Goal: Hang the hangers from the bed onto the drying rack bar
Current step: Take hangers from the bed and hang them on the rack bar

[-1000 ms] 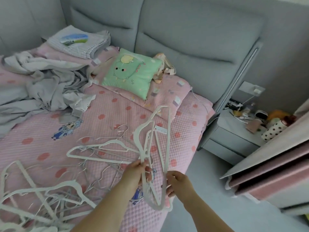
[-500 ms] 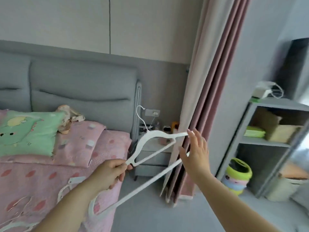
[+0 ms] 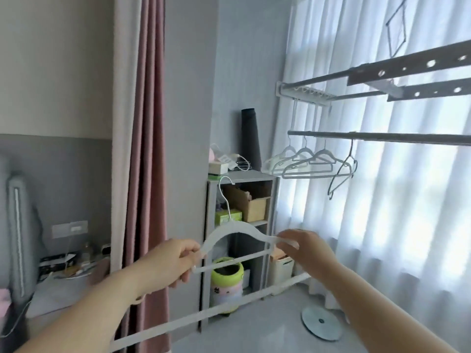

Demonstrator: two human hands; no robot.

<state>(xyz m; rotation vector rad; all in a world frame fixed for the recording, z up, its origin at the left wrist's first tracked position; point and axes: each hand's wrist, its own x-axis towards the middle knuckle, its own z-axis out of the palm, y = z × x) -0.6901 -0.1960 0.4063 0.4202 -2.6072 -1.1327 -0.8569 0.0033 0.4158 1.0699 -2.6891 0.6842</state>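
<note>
Sheer white curtains (image 3: 407,212) glow with daylight behind a bedroom drying corner as a person holds a white hanger (image 3: 235,229) out in front at chest height, its metal hook pointing up. The left hand (image 3: 168,261) grips the hanger's left shoulder end, fingers curled round it and down over the end of the crossbar. The right hand (image 3: 305,247) pinches the tip of the right shoulder, seen from the back with its fingers folded onto the plastic. The hanger sits level between the two hands, free of any support.

Up and to the right of the grip runs the drying rack bar (image 3: 382,136), well apart from the held hanger. Four hangers (image 3: 307,163) hang from it by their hooks, grouped near its left end. Higher again are perforated rack rails (image 3: 407,70).

Below both hands a long white bar (image 3: 204,314) slants from lower left up towards the right wrist; what holds it cannot be made out.

Straight beyond the grip stands a grey shelf unit (image 3: 254,175) with a cardboard box (image 3: 254,207) inside, and a green-lidded container (image 3: 226,276) sits at its foot, just under the held hanger. Left of the left hand hangs a pink curtain (image 3: 146,149).
</note>
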